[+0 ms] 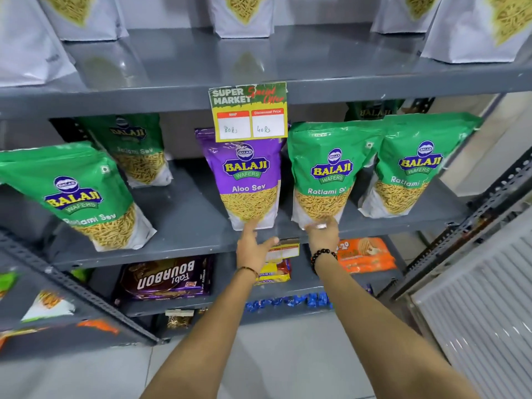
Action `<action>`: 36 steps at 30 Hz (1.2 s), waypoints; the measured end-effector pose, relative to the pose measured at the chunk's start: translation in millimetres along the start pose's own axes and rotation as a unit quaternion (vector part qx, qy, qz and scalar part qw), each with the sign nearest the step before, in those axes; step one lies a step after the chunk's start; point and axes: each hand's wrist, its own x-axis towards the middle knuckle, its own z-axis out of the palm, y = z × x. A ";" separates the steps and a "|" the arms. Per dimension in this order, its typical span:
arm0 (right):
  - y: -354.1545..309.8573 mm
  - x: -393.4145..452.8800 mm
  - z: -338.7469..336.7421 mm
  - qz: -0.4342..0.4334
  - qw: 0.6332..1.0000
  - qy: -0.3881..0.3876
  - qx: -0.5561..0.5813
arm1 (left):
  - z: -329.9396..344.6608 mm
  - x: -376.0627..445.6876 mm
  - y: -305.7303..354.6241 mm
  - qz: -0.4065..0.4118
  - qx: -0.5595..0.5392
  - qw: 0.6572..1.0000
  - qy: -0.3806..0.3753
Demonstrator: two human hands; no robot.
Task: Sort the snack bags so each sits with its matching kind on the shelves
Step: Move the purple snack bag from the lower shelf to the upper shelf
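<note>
A purple Aloo Sev bag (247, 180) stands upright at the middle of the grey middle shelf (184, 226), among green Ratlami Sev bags. My left hand (254, 246) reaches up to its bottom edge, fingers apart, fingertips touching the bag's base. My right hand (322, 233) grips the bottom of the green Ratlami Sev bag (328, 171) just right of the purple one. Another green bag (414, 168) stands further right, one at the front left (80, 197) and one behind it (135, 148). White bags (244, 15) line the top shelf.
A yellow price tag (250, 112) hangs from the top shelf edge over the purple bag. The lower shelf holds a Bourbon biscuit pack (167, 279), yellow packs (273, 273) and an orange pack (365, 254). A slotted metal upright (472, 220) rises at right.
</note>
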 end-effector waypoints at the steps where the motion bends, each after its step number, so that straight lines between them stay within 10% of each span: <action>1: 1.7 -6.3 7.9 0.003 1.000 -0.012 -0.003 | -8.5 -0.1 -2.7 -0.006 -0.001 1.000 0.017; 18: -47.6 2.8 75.5 -0.054 0.971 -0.235 -0.001 | -69.7 57.5 27.4 -0.026 -0.030 0.999 0.026; 36: -23.7 -54.5 44.2 -0.083 0.959 -0.268 -0.045 | -108.6 -8.4 6.5 0.016 -0.041 0.999 0.019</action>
